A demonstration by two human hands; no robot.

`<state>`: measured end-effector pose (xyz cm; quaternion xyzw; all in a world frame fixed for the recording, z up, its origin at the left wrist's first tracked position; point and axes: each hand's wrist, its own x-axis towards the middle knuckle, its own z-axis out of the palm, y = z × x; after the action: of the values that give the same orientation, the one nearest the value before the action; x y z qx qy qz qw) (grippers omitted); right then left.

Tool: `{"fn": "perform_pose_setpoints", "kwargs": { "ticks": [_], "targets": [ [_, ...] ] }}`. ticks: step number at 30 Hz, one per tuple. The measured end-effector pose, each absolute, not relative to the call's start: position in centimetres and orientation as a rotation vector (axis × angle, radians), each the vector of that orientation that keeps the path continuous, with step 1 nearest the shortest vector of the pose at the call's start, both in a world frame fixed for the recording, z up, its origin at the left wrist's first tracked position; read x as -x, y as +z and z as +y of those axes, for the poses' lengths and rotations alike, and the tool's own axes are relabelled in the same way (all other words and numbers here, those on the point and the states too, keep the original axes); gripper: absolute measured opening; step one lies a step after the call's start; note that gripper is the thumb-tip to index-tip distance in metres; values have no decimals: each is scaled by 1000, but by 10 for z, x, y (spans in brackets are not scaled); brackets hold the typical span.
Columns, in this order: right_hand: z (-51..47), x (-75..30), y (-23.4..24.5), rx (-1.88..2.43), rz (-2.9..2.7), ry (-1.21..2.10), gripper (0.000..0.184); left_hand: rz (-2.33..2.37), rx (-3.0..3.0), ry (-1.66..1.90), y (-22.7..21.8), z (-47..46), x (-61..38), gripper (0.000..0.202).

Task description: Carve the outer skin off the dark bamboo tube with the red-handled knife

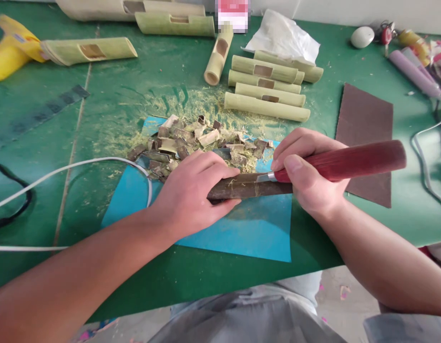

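We log the left hand (191,190): grip closed around one end of a dark brown split bamboo piece (249,186), pressing it onto the blue paper sheet (241,233) on the green counter (134,95). Right hand (308,178) — grip wrapped tight on a red wooden-handled carving knife (349,161), blade touching the bamboo between both grips. Just beyond the grips lies a pile of brown bark chips (191,140); farther beyond, pale green bamboo tubes (266,95).

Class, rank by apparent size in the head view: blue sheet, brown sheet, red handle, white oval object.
Blue sheet
Brown sheet
Red handle, nearer the camera
White oval object, farthest back, clearly smallest
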<state>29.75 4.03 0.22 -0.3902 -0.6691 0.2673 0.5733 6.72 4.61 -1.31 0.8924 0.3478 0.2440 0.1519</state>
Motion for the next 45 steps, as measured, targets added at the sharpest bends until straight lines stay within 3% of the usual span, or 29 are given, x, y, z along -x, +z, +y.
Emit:
{"fn": "perform_pose_setpoints", "kwargs": {
  "ticks": [31, 39, 45],
  "targets": [
    [41, -294, 12, 908, -1679, 645, 31, 1016, -2548, 678, -12, 46, -68, 27],
    [38, -296, 10, 953, -1609, 541, 37, 1026, -2557, 654, -12, 46, -68, 29],
    [34, -292, 16, 1005, -1565, 495, 33, 993, -2649, 700, -11, 44, -72, 30]
  ]
}}
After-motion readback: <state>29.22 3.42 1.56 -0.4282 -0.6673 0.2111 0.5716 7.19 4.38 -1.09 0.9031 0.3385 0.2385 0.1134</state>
